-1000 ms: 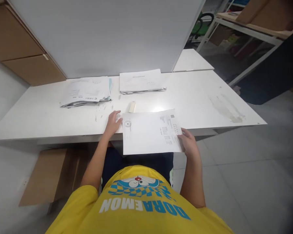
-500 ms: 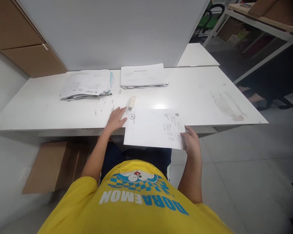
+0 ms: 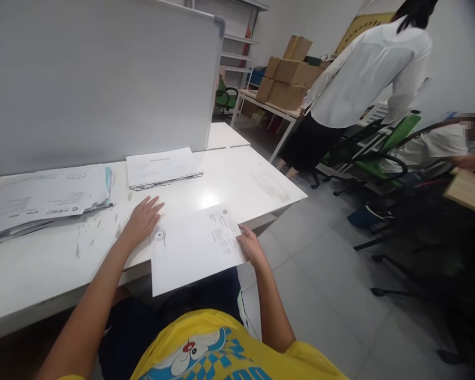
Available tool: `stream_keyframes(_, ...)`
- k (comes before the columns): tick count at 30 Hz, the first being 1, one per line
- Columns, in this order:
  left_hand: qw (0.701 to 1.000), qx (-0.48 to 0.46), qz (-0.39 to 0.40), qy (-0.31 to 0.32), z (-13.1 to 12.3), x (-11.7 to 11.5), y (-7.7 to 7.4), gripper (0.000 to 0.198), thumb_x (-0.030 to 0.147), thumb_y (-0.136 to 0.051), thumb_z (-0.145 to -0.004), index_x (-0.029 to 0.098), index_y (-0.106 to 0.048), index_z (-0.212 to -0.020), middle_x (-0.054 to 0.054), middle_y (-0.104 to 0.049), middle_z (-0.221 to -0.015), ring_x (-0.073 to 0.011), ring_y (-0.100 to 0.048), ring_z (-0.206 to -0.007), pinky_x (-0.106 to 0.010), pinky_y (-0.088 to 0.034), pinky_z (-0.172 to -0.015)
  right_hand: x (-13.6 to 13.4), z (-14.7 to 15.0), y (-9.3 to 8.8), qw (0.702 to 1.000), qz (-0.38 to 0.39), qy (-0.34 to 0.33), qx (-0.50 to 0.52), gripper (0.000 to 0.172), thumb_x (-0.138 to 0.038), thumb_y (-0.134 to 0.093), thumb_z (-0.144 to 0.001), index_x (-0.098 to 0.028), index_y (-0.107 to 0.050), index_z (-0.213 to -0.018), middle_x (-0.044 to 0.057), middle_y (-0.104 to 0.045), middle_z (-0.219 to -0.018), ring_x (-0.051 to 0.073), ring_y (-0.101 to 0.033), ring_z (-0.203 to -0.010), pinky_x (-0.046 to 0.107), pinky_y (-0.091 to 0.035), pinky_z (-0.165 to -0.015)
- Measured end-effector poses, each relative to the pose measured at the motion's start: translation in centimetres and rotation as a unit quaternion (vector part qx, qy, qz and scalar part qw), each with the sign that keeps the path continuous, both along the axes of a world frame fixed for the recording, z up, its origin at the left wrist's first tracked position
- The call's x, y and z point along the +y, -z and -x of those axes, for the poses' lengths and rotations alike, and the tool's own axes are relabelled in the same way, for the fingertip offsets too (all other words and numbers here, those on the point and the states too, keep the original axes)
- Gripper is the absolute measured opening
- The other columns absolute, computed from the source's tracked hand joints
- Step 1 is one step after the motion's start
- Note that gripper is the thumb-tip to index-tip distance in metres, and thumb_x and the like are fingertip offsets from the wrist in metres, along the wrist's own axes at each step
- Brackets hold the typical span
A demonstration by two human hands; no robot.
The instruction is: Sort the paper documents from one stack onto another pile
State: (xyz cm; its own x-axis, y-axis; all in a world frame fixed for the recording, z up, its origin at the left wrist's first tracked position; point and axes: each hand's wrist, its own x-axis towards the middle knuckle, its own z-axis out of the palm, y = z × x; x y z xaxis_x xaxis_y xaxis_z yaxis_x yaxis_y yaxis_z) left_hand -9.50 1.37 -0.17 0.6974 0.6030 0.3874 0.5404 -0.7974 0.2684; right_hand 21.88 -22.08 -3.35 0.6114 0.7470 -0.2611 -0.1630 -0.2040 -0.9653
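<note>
A printed white sheet of paper [image 3: 190,248] with a round stamp at its left lies partly on the white table, its near edge jutting over my lap. My right hand [image 3: 251,245] pinches the sheet's right edge, thumb on top. Close to the stamped corner, my left hand [image 3: 142,219] is over the tabletop with fingers spread. The small pale block seen earlier is not visible now; the left hand may cover it.
A thick paper stack [image 3: 47,195] sits on the table's left, and a thinner stack [image 3: 162,168] farther back. A whiteboard [image 3: 103,79] stands behind them. To the right are a standing person [image 3: 364,79], a seated person, green chairs [image 3: 396,137] and cardboard boxes [image 3: 288,74].
My view has swung to the right, bringing people and boxes into sight. My left hand has reached farther forward, and the pale block has gone from view. The right hand still grips the sheet.
</note>
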Motion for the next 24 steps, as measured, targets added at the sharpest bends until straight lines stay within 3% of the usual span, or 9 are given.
stream_keyframes(2, 0.999, 0.033, 0.020, 0.029, -0.8, 0.6, -0.3, 0.053, 0.045, -0.026, -0.102, 0.021, -0.066, -0.129, -0.007, -0.058, -0.147, -0.0305, -0.039, -0.147, -0.054, -0.033, -0.121, -0.2, 0.2, 0.0, 1.000, -0.001, -0.016, 0.000, 0.053, -0.028, -0.058, -0.059, -0.022, -0.067, -0.111, 0.003, -0.075, -0.092, 0.026, -0.069, -0.089, 0.036, -0.053, -0.083)
stream_keyframes(5, 0.999, 0.037, 0.030, 0.021, -1.6, 0.5, 0.1, 0.054, 0.042, -0.025, -0.102, 0.019, -0.071, -0.119, -0.008, -0.068, -0.132, -0.0304, -0.045, -0.141, -0.053, -0.037, -0.119, -0.2, 0.4, -0.2, 1.000, 0.001, -0.015, 0.011, 0.054, -0.028, -0.058, -0.059, -0.022, -0.066, -0.112, 0.004, -0.075, -0.091, 0.026, -0.069, -0.089, 0.037, -0.053, -0.085)
stream_keyframes(14, 0.996, 0.025, -0.030, -0.082, -2.6, -2.0, 1.8, 0.052, 0.035, -0.027, -0.102, 0.011, -0.068, -0.122, -0.016, -0.062, -0.139, -0.0377, -0.039, -0.145, -0.056, -0.040, -0.116, 0.9, -0.3, -0.1, 1.000, -0.016, 0.004, 0.015, 0.048, -0.029, -0.059, -0.059, -0.024, -0.070, -0.105, 0.003, -0.074, -0.089, 0.026, -0.068, -0.087, 0.035, -0.053, -0.076)
stream_keyframes(24, 0.986, 0.070, -0.075, -0.131, -3.4, -3.4, 1.2, 0.045, 0.023, -0.032, -0.100, 0.009, -0.066, -0.126, -0.019, -0.057, -0.146, -0.0382, -0.036, -0.149, -0.057, -0.039, -0.115, 2.3, -0.1, 0.5, 0.999, -0.038, 0.033, 0.013, 0.043, -0.031, -0.057, -0.054, -0.023, -0.070, -0.094, 0.002, -0.072, -0.086, 0.026, -0.065, -0.087, 0.034, -0.050, -0.075)
